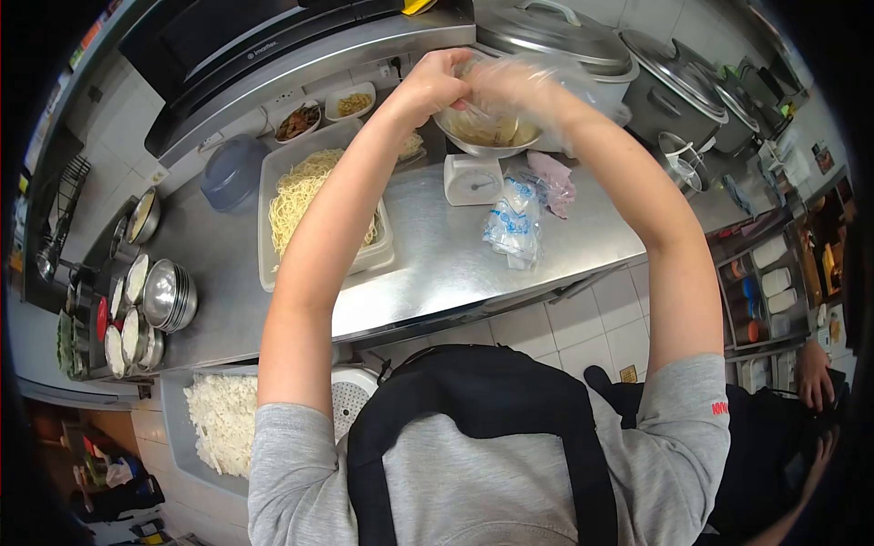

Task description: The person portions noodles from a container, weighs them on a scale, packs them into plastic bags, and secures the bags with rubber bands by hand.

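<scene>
Working over the far side of the steel desk [437, 273], you have both arms stretched forward and your two hands close together at a clear plastic bag [544, 75]. Your left hand [439, 86] has its fingers bent together, pinching the plastic near its edge. Your right hand [512, 86] is blurred and partly behind the film, so whether it is open or closed cannot be told. The bag is raised just above a metal bowl [496, 144] with pale brownish contents, whose details are hard to make out.

Just in front of that bowl stands your white dial scale [472, 187]; whether the bowl rests on it is unclear. Beside the scale lie a blue-printed plastic packet [513, 227] and a crumpled pink item [553, 185]. Under and past your left forearm sits a translucent tub [388, 257] of yellow noodles [302, 196], with a bluish plastic container [233, 173] to its left. Behind the tub are two small white dishes of food, and farther left you have a stack of metal bowls [171, 296]. A large lidded pot [560, 41] stands behind your right hand. At the far right edge, another person's hand [813, 375] shows, well apart from yours.
</scene>
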`<action>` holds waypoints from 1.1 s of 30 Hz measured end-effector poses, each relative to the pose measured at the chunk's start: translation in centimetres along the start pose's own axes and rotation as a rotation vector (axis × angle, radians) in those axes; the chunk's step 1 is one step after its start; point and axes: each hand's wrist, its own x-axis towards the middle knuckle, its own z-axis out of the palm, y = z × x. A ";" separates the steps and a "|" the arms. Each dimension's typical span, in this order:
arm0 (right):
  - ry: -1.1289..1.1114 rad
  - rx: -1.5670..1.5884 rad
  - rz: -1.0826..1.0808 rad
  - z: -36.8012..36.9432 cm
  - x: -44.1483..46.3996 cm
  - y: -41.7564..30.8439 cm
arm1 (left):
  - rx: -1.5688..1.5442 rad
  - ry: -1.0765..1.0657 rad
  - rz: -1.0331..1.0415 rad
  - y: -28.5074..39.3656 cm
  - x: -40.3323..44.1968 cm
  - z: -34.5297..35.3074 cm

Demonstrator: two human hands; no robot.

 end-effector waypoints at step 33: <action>0.273 0.726 -0.228 -6.1 -8.1 2.5 | 0.276 0.004 -0.090 -0.6 -1.6 0.2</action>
